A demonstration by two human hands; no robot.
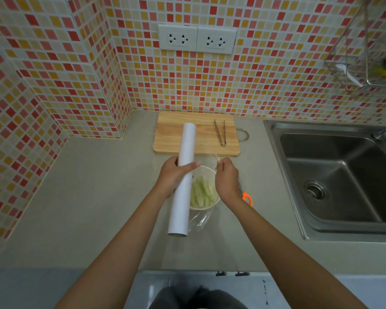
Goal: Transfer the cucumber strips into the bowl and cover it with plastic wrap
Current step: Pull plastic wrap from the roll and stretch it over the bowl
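The left hand (173, 175) is wrapped around a long white roll of plastic wrap (184, 177), its grip clenched on the tube a little above the middle, thumb lying across the top. The roll runs lengthwise away from the person: its far end reaches over the near edge of the wooden cutting board (197, 132), while its near end hangs above the worktop (98, 197) below the grip. Just right of that grip, the right hand (226, 179) pinches the loose edge of the clear film (206, 160) between thumb and fingertips, and the film stretches between the two hands. More of the film hangs crumpled (198, 220) beside the roll's near end.

Under and between the two grips sits the bowl (206, 207), partly hidden by the roll on its left side and by the right hand on its right. The cucumber strips (202, 192) lie inside it, pale green and roughly parallel. Right of the right wrist, an orange handle of a pair of scissors (247, 198) pokes out on the worktop. Beyond both hands, metal tongs (220, 132) rest on the right part of the cutting board. A steel sink (334, 175) lies well to the right of the right hand.
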